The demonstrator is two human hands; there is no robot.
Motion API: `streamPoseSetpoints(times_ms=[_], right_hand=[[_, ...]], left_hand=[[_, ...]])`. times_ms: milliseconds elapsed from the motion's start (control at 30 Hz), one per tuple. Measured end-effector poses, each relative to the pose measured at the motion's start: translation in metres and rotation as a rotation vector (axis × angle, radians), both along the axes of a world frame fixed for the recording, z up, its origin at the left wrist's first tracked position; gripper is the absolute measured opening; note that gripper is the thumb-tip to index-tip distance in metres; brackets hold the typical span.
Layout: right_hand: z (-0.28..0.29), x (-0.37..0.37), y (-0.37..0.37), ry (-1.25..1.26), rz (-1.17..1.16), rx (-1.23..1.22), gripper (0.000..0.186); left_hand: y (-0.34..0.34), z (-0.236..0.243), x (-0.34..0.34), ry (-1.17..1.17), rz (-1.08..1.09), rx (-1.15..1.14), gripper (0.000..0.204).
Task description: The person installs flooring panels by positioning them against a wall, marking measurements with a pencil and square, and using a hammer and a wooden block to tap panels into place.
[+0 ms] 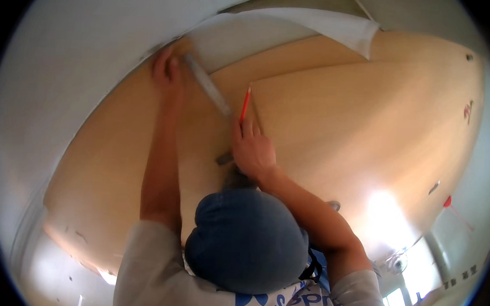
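My left hand (169, 74), smeared by motion, is closed at the upper end of a flat metal ruler (208, 86) near the left edge of a wood board (323, 135). A tan piece shows beside its fingers, too blurred to name. My right hand (253, 150) rests on the board, closed around a red pencil (246, 104) that points away from me. The pencil's tip lies by the corner of a straight edge or seam in the wood. Under the right wrist is a dark grey object (225, 158), partly hidden. A rounded blue cloth shape (246, 241), apparently my bent knee, fills the near middle.
A white sheet (340, 28) lies across the far side of the wood. Small metal bits (434, 187) and a red item (447, 201) are at the right edge. Pale floor (54, 87) borders the board on the left. Bright light glares off the wood at lower right.
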State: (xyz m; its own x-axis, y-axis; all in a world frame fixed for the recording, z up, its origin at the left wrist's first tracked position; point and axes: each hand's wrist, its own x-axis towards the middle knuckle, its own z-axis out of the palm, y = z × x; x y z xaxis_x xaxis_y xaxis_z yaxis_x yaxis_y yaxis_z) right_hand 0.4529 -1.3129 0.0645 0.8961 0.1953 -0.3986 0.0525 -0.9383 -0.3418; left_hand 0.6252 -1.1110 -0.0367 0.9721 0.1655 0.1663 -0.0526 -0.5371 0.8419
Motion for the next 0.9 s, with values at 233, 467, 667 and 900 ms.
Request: streamPoseSetpoints(times_ms=[233,467,667,900], right_hand=[[0.039,-0.106,-0.126,0.024,-0.414,0.08,0.07],[0.035,-0.162,-0.165,0.069,-0.513,-0.004,0.068],[0.019,-0.174,-0.162,0.211,-0.562,-0.001,0.071],[-0.002,-0.191,-0.165,0.228,-0.579,-0.029,0.08]], left_hand=[[-0.083,0.038,-0.138,0.101,-0.887,0.542,0.079],[-0.143,0.047,-0.121,0.105,-0.911,0.645,0.08],[-0.197,0.054,-0.099,0.011,-0.949,0.588,0.069],[-0.194,0.034,-0.133,-0.159,-1.218,0.594,0.061]])
